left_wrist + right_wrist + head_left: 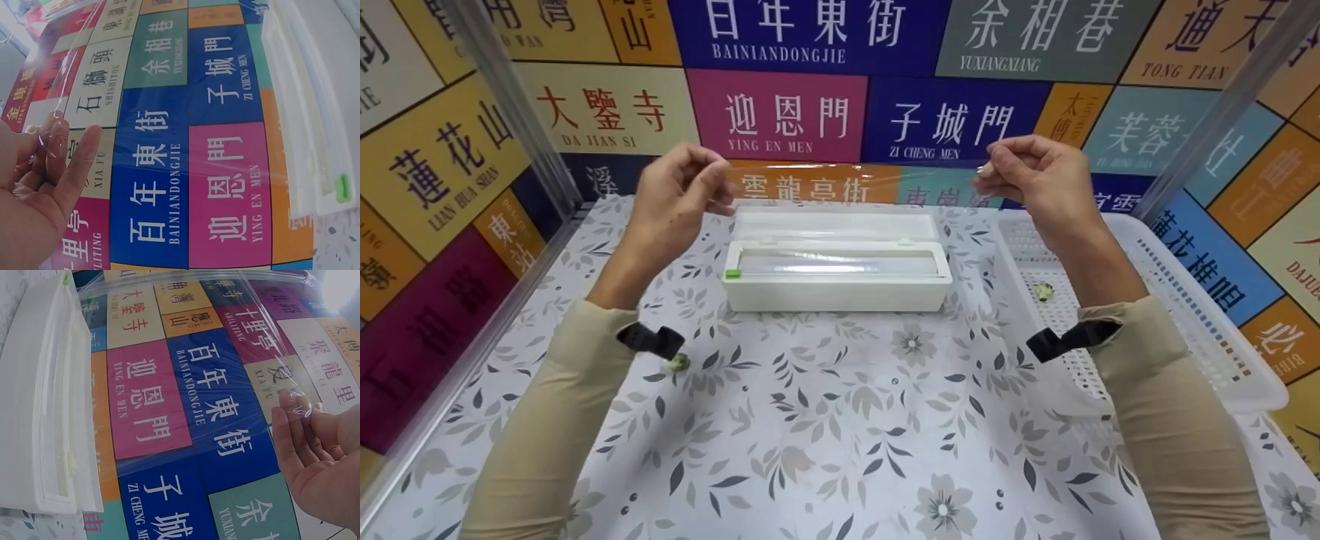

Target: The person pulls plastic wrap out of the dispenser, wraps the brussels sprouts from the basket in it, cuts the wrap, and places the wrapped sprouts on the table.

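Note:
A sheet of clear plastic wrap (pixel 855 176) is stretched between both raised hands, above a white wrap dispenser box (pixel 837 294). My left hand (pixel 679 199) pinches one corner of the sheet between thumb and fingers. At the other corner, my right hand (pixel 1039 180) does the same. In the left wrist view, film bunches at the left hand's fingertips (pixel 55 132). The right wrist view shows the film (pixel 225 382) running from the right hand (pixel 320 450) down to the box (pixel 34 394). The box's lid stands open, a roll (pixel 840 265) inside and a green slider (pixel 733 274) at its left end.
A white perforated basket (pixel 1207 315) stands at the right, holding a small green vegetable piece (pixel 1043 292). Another small green piece (pixel 679 363) lies on the floral tablecloth (pixel 840 420) by the left wrist. Panels with printed characters form the back and side walls.

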`<state>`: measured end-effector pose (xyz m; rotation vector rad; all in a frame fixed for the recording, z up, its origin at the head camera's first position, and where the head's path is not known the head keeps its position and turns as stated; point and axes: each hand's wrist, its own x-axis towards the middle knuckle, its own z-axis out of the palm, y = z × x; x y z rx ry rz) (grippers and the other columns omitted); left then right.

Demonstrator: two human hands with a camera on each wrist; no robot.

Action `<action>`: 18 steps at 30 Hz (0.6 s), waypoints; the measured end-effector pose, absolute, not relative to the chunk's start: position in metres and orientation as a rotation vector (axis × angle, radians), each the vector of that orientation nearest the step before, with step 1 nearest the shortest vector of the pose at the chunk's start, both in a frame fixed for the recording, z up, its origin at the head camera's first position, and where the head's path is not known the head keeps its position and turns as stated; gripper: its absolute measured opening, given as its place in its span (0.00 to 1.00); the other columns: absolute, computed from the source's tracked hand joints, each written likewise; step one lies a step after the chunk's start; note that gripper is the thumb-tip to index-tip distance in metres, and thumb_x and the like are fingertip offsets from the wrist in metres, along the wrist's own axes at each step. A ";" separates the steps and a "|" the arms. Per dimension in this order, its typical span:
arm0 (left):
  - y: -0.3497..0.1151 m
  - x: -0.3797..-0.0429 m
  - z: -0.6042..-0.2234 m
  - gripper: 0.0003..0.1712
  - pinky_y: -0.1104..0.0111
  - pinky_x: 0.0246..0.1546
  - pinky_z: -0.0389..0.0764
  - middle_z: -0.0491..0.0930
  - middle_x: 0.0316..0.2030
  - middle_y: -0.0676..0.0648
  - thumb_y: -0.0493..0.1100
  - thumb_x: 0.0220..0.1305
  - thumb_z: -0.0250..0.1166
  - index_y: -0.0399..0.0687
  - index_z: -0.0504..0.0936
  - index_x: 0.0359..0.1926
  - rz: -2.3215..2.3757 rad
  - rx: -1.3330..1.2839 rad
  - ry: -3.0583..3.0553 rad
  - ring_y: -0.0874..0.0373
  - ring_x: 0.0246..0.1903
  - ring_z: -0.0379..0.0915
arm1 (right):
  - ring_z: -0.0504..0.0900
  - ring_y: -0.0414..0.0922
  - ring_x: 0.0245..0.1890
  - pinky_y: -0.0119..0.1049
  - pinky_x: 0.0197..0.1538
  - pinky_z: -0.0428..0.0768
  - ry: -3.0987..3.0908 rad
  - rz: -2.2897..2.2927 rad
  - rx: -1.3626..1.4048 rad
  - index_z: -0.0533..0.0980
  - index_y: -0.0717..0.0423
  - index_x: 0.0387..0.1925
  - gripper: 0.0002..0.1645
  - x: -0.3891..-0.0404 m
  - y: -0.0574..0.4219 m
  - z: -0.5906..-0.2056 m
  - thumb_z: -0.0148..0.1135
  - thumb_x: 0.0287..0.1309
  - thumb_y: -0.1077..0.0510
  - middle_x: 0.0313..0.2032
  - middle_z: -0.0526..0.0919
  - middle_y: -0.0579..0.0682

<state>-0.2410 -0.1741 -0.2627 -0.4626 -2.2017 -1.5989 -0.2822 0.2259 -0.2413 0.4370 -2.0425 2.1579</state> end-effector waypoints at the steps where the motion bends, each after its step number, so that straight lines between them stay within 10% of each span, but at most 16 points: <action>1: -0.174 -0.237 -0.264 0.11 0.69 0.37 0.89 0.81 0.33 0.50 0.42 0.75 0.55 0.36 0.75 0.47 -1.585 -0.469 -2.209 0.58 0.34 0.81 | 0.89 0.46 0.31 0.34 0.43 0.89 -2.044 2.163 0.440 0.79 0.66 0.44 0.16 -0.279 0.227 -0.243 0.67 0.61 0.58 0.30 0.88 0.53; 18: -0.186 -0.186 -0.306 0.10 0.68 0.40 0.89 0.86 0.32 0.48 0.36 0.71 0.61 0.32 0.81 0.47 -1.678 -0.454 -2.376 0.62 0.31 0.84 | 0.88 0.42 0.30 0.34 0.43 0.89 -2.364 2.053 0.601 0.79 0.61 0.44 0.12 -0.227 0.245 -0.288 0.63 0.67 0.56 0.28 0.85 0.47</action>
